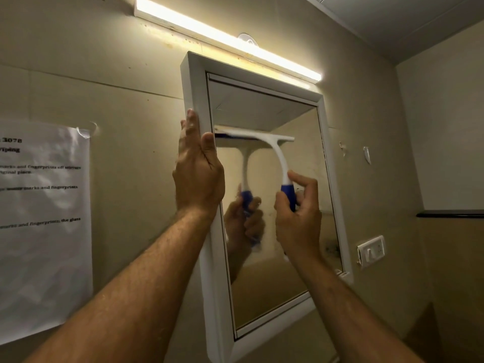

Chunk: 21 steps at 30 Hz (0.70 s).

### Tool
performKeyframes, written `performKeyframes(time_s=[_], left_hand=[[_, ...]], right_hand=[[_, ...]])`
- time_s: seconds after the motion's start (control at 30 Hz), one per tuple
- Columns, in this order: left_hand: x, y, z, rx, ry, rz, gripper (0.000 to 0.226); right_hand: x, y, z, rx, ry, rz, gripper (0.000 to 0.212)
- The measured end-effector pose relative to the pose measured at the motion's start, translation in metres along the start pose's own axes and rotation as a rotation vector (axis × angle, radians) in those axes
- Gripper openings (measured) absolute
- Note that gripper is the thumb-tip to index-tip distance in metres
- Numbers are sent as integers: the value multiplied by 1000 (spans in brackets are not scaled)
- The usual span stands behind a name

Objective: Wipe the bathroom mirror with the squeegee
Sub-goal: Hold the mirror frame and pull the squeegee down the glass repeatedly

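A white-framed bathroom mirror point(290, 258) hangs on the beige wall, seen from below. My right hand point(298, 218) grips the blue handle of a white squeegee point(272, 145). Its blade lies flat against the glass in the upper part of the mirror, reaching from the left frame to about the middle. My left hand point(197, 176) rests on the mirror's left frame, fingers straight along the outer side and thumb on the front edge. The glass reflects the squeegee and my right hand.
A lit tube light point(227, 40) runs above the mirror. A printed paper sheet point(44, 226) is taped to the wall on the left. A white switch plate point(372, 251) sits right of the mirror, with a dark ledge point(450, 213) above it.
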<state>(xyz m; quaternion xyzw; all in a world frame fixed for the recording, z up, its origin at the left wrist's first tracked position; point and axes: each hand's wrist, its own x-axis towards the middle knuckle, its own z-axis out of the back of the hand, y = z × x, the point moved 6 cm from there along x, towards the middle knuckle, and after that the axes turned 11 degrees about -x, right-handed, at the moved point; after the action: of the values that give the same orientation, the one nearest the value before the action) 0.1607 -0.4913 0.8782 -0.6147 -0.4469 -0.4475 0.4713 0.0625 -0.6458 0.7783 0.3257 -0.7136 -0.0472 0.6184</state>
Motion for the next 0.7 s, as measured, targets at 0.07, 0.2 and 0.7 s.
performKeyframes(time_s=[0.07, 0.2, 0.7], left_hand=[[-2, 1, 0, 6, 5, 8, 51], [-7, 3, 0, 13, 14, 20, 50], [-36, 14, 5, -36, 6, 88, 49]], right_hand=[[18, 14, -3, 13, -5, 17, 34], [33, 25, -11, -4, 32, -2, 34], [1, 6, 3, 12, 28, -55, 35]])
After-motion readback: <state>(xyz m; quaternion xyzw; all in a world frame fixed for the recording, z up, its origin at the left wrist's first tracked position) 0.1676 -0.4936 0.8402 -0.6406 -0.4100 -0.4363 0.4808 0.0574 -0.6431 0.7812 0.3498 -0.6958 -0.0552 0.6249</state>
